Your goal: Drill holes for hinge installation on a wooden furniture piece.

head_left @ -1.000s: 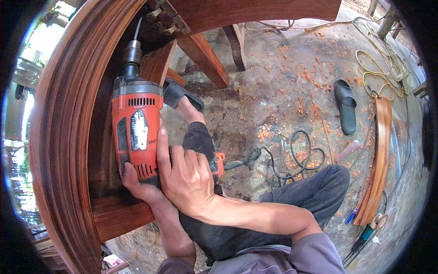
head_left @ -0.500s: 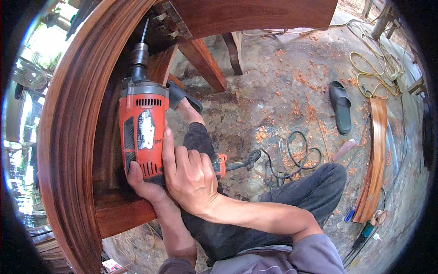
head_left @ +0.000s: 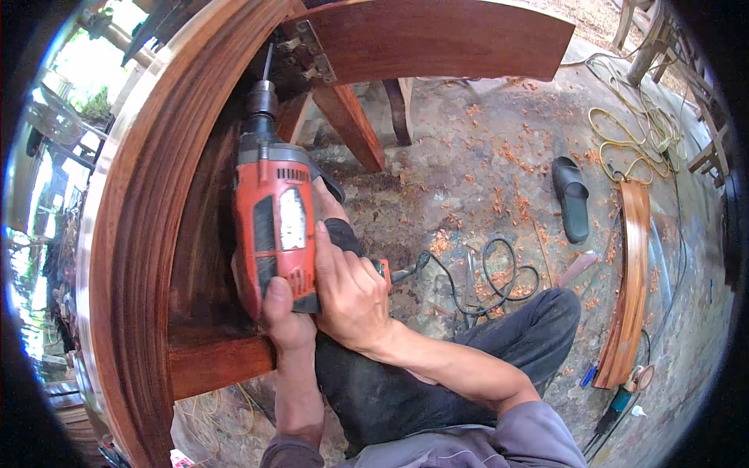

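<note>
A red and black corded electric drill (head_left: 268,210) points away from me, its long bit (head_left: 269,61) reaching into the inner corner of a dark wooden furniture frame (head_left: 148,234). Near the bit, metal hardware (head_left: 308,51) sits on the wood where a curved panel (head_left: 445,39) joins the frame. My left hand (head_left: 290,316) grips the rear of the drill body, its thumb up along the side. Wrapped around the handle side is my right hand (head_left: 353,300), with its index finger stretched along the housing. The bit's very tip is hard to make out in the shadow.
Wooden legs (head_left: 351,129) stand beyond the drill. The drill's black cord (head_left: 499,269) loops over a floor strewn with wood shavings. A dark sandal (head_left: 571,199), a curved wooden strip (head_left: 628,288), a green power tool (head_left: 624,399) and a yellow cable (head_left: 624,144) lie to the right.
The drill and both hands have shifted right in the view, the drill's rear swinging a little. The whole scene has also shifted slightly. Both hands keep their hold.
</note>
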Tool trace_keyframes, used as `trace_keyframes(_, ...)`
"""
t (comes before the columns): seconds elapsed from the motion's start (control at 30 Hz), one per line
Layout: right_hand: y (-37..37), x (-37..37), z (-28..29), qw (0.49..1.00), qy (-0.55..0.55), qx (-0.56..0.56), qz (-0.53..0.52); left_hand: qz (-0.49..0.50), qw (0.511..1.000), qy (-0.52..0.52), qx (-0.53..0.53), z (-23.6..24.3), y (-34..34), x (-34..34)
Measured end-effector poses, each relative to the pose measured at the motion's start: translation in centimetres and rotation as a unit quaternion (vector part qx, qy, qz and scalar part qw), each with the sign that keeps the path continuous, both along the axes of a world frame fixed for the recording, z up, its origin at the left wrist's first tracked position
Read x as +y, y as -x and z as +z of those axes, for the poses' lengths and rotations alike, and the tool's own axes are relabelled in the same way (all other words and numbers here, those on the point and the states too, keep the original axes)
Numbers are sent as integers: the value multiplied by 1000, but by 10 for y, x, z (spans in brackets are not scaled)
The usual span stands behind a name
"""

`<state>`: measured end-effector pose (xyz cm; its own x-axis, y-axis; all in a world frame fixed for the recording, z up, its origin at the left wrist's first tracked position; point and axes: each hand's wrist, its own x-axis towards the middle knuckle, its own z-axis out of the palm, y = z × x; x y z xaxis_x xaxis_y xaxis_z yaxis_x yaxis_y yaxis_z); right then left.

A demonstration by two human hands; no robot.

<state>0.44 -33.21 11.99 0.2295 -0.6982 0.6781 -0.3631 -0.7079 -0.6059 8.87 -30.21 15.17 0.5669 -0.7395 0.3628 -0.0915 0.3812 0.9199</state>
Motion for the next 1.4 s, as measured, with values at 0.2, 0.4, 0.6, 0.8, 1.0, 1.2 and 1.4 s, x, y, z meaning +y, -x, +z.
trace_keyframes(0.2,55,-4,-10,979,-40,-107,169,-34,987,51,-148,7,6,21)
trace_keyframes(0.4,147,50,-34,921,-282,-127,236,-130,964,-38,231,26,3,-32)
trace_keyframes(0.6,218,115,-61,955,-247,-2,162,-222,885,-19,409,48,22,-99)
trace_keyframes(0.8,246,156,-80,971,-193,85,114,-223,896,-123,363,34,49,-110)
trace_keyframes(1.0,259,161,-86,977,-38,193,88,-137,921,-233,281,10,32,-141)
trace_keyframes(1.2,270,159,-95,951,-259,82,148,139,989,48,5,31,-49,-229)
trace_keyframes(1.4,283,149,-89,909,-384,28,158,108,984,-20,-141,52,-134,-311)
